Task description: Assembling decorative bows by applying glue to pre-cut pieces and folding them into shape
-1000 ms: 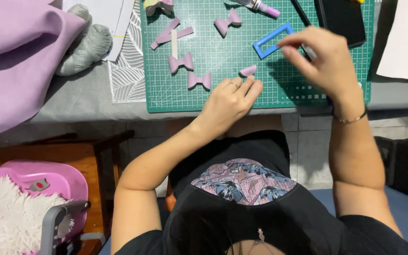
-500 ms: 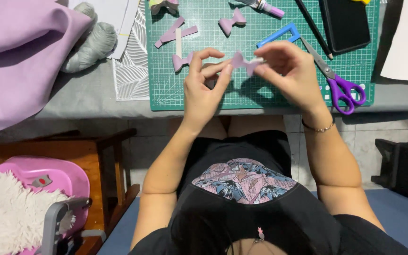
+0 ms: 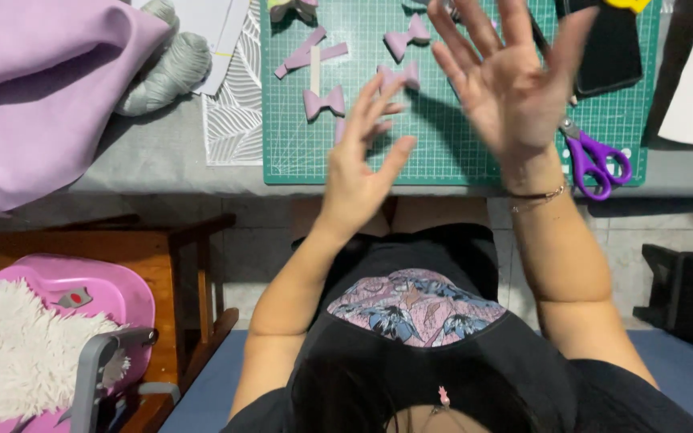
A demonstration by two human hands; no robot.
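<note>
A small lilac bow piece lies flat on the green cutting mat, just between the two raised hands and partly hidden behind the fingertips of the left hand. That hand hovers over the near edge of the mat with its fingers spread and slightly curled, holding nothing. The right hand is lifted higher above the middle of the mat, palm toward the camera, fingers fanned wide apart and empty; a thin bracelet circles its wrist. A second bow sits to the left on the mat with a pale strip across it, a third bow lies farther up, and two crossed lilac strips rest near the top left corner. Purple-handled scissors lie at the mat's right edge, close to the right wrist, and a black phone lies above them. Left of the mat are a leaf-patterned sheet, a ball of grey yarn and a fold of lilac fabric.
</note>
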